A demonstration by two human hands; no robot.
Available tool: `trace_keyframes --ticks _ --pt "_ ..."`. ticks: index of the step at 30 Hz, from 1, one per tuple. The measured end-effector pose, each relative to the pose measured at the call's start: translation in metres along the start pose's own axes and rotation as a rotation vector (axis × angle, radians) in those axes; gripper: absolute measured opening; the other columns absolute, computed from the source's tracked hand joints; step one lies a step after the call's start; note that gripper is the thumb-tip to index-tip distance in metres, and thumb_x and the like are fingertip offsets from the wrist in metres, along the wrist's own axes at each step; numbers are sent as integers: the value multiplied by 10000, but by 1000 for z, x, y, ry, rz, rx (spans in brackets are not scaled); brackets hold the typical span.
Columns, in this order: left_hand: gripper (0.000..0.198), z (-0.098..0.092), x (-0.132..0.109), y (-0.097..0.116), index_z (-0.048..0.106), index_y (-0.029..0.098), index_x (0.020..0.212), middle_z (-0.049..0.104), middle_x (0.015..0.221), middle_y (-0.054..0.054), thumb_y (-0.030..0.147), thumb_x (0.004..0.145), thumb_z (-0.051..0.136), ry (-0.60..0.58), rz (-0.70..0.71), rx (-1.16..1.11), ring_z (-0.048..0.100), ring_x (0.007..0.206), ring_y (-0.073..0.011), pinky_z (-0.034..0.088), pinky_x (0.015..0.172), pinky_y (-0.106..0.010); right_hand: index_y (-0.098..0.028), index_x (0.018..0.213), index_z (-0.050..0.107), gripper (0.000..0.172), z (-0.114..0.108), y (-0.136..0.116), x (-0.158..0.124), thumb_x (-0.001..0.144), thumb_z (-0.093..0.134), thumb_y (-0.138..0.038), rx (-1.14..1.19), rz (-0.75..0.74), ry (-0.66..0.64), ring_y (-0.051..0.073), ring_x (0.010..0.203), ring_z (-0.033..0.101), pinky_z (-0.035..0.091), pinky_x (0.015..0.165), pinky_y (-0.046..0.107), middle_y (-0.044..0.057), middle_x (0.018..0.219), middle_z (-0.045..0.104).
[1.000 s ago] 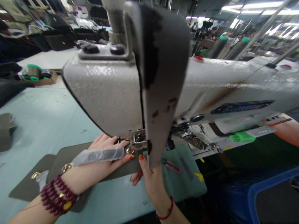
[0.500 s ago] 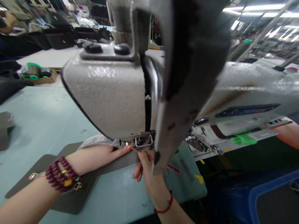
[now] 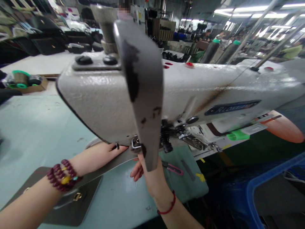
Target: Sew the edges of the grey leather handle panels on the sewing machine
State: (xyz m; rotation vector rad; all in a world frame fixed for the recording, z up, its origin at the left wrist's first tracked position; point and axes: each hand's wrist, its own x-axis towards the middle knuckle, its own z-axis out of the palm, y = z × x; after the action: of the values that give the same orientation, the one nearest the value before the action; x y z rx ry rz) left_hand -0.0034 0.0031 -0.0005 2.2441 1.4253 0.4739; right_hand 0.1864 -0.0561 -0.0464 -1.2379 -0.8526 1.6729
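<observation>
A grey leather-like panel [image 3: 71, 214] with gold-coloured metal fittings lies on the pale green table and runs under the head of a white sewing machine [image 3: 100, 105]. My left hand [image 3: 108, 156] rests flat on the panel's strip, thumb stretched toward the presser foot area; its other fingers are hidden behind the machine head. At the strip's near edge, my right hand [image 3: 145, 170] is closed, with its thumb side at the edge and the other fingers curled below. A worn metal lever [image 3: 149, 111] covers part of that hand and the needle area.
A pink-handled cutter [image 3: 175, 169], a flat grey strip [image 3: 188, 170] and a yellow scrap [image 3: 200, 177] lie right of my right hand. A blue bin [image 3: 250, 194] stands at the lower right. Thread spools sit in a cardboard box [image 3: 40, 86] at the left.
My view has shifted, so the lever appears smaller and further left, showing more of the machine arm. Both hands stay near the machine head, and the right appears slightly further left.
</observation>
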Motion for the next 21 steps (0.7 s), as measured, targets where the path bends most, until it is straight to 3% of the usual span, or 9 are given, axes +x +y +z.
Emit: trace_keyframes --ticks 2,4,5,7,9,11,14,18,21 --pt "424 11 -26 8 713 197 946 721 863 -83 500 922 418 -16 -32 56 656 838 -256 496 812 -370 -122 705 597 670 -2 2 1 744 521 -787 -10 0 -19 82 322 504 360 340 145 32 473 621" --pt "328 30 -60 19 677 220 1066 688 1069 -98 457 886 538 174 -89 -11 602 1041 -282 430 932 -377 -130 708 589 656 -4 4 2 742 530 -782 -12 -3 -49 86 333 519 373 351 144 28 478 622" --pt "272 43 -75 26 667 237 1070 669 1093 -85 407 880 571 271 -115 -96 580 1063 -269 410 944 -358 -134 716 585 639 -6 5 2 753 532 -769 -15 -9 -60 88 341 528 377 359 141 24 481 624" --pt "147 71 -96 40 667 237 910 651 938 -54 351 888 575 277 -178 -409 588 948 -230 433 833 -300 -141 753 588 587 -8 6 1 796 532 -723 -29 -37 -79 90 363 550 393 384 136 16 488 631" --pt "217 96 -96 53 655 221 853 606 799 -31 417 889 571 189 -319 -847 561 780 -191 439 707 -271 -146 772 589 536 -9 4 -1 836 525 -674 -45 -71 -92 89 366 553 402 397 134 8 483 630" --pt "357 109 -77 60 676 205 907 572 711 -16 532 884 534 141 -423 -1319 511 667 -166 440 651 -271 -147 735 579 509 -10 0 -3 864 512 -635 -65 -95 -106 86 354 541 411 400 140 7 474 624" --pt "483 106 -42 61 719 168 907 571 640 -14 616 839 551 108 -469 -1741 512 638 -163 467 674 -294 -147 686 561 496 -12 -4 -5 895 492 -592 -121 -131 -105 86 360 538 420 408 146 16 478 623" --pt "401 89 -27 51 754 146 880 688 807 -45 496 687 784 218 -717 -1558 574 768 -171 470 733 -270 -141 738 581 434 -13 -8 -6 918 495 -526 -205 -179 -76 91 405 569 426 429 145 17 513 636" --pt "445 84 -33 45 762 115 852 709 847 -75 521 671 785 196 -819 -1316 571 779 -179 471 765 -296 -145 706 564 416 -13 -9 -7 929 489 -487 -250 -211 -52 92 427 579 436 444 148 23 533 640"
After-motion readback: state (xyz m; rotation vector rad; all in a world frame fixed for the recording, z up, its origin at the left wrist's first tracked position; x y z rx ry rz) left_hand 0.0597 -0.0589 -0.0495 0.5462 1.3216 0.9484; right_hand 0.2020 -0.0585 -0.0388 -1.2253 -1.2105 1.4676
